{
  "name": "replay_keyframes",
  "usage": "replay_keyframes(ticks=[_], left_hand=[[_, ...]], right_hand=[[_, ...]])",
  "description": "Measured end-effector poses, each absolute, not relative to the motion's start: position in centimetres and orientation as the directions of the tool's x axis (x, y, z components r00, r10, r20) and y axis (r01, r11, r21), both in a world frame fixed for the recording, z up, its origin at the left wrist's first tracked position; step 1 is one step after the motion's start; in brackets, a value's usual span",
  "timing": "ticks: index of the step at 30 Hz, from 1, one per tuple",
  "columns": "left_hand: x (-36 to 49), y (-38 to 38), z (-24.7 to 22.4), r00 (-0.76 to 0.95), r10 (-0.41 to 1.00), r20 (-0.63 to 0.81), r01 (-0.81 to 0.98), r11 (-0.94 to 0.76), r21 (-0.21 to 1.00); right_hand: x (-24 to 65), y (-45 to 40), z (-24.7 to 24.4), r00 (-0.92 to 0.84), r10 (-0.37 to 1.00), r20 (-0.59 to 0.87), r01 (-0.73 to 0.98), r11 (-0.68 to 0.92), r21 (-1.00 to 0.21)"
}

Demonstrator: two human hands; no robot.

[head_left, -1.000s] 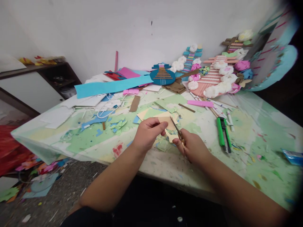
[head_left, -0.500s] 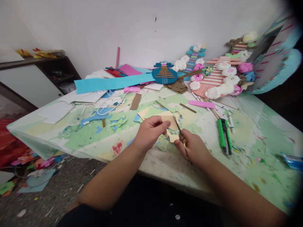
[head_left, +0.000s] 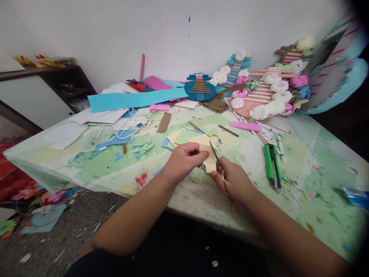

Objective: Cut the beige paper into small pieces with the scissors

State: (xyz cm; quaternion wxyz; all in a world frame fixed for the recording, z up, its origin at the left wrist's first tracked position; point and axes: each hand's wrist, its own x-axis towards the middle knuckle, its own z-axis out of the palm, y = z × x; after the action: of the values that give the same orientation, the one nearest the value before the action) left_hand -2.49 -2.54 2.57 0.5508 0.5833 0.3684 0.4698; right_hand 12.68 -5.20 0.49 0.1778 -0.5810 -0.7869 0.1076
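Observation:
My left hand [head_left: 186, 159] pinches a piece of cream paper [head_left: 205, 147] between thumb and fingers, near the table's front edge. My right hand [head_left: 233, 177] is closed around the handles of a pair of scissors [head_left: 221, 168]. The blades point up and away, along the right side of the paper. A cut cream flap [head_left: 210, 168] hangs below the paper, between the two hands. Beneath and behind my hands lie small green scraps [head_left: 198, 176] and more sheets of cream and green paper [head_left: 182, 136].
A green utility knife [head_left: 272, 165] lies right of my hands, beside several markers [head_left: 280, 149] and a pink strip [head_left: 245, 125]. Behind stand a dark-blue paper instrument [head_left: 200, 91] and flower-covered ones [head_left: 272, 94]. A long light-blue strip [head_left: 135, 100] lies at the back left. Paper scraps litter the floor.
The scissor blades have shifted slightly along the paper, and the hanging flap sits a little differently. Both hands keep their grip. The whole view has moved slightly.

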Motion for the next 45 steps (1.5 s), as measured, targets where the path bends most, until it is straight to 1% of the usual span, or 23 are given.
replay_keyframes(ticks=[6, 11, 18, 21, 25, 29, 35, 40, 45], left_hand=[[-3.1, -2.4, 3.0, 0.326, 0.938, 0.118, 0.034, -0.137, 0.99], [-3.6, -2.3, 3.1, 0.355, 0.929, 0.105, 0.079, -0.141, 0.987], [-4.3, -2.1, 3.1, 0.376, 0.925, 0.061, 0.162, -0.131, 0.978], [-4.3, -2.1, 3.0, 0.362, 0.931, 0.053, 0.162, -0.119, 0.979], [-4.2, -2.0, 2.9, 0.342, 0.938, 0.048, 0.106, -0.089, 0.99], [-4.0, -2.0, 2.9, 0.334, 0.941, 0.045, 0.087, -0.078, 0.993], [-3.7, -1.9, 2.4, 0.292, 0.951, 0.103, 0.007, -0.11, 0.994], [-3.4, -1.5, 1.8, 0.228, 0.962, 0.149, -0.088, -0.132, 0.987], [-3.1, -1.2, 1.7, 0.214, 0.961, 0.173, -0.05, -0.166, 0.985]], right_hand=[[12.6, -5.3, 0.5, -0.271, 0.953, 0.134, 0.893, 0.301, -0.335], [12.4, -5.3, 0.5, -0.263, 0.959, 0.109, 0.913, 0.284, -0.294], [12.5, -5.2, 0.6, -0.243, 0.965, 0.095, 0.954, 0.256, -0.154], [12.6, -5.1, 0.6, -0.236, 0.967, 0.1, 0.964, 0.246, -0.103], [12.7, -5.0, 0.4, -0.248, 0.962, 0.111, 0.961, 0.259, -0.097], [12.6, -5.1, 0.4, -0.242, 0.965, 0.104, 0.959, 0.254, -0.129], [12.5, -5.0, 0.6, -0.233, 0.964, 0.128, 0.934, 0.259, -0.245], [12.9, -5.0, 0.7, -0.182, 0.963, 0.2, 0.897, 0.246, -0.368], [13.2, -5.1, 0.9, -0.19, 0.958, 0.216, 0.806, 0.277, -0.523]])
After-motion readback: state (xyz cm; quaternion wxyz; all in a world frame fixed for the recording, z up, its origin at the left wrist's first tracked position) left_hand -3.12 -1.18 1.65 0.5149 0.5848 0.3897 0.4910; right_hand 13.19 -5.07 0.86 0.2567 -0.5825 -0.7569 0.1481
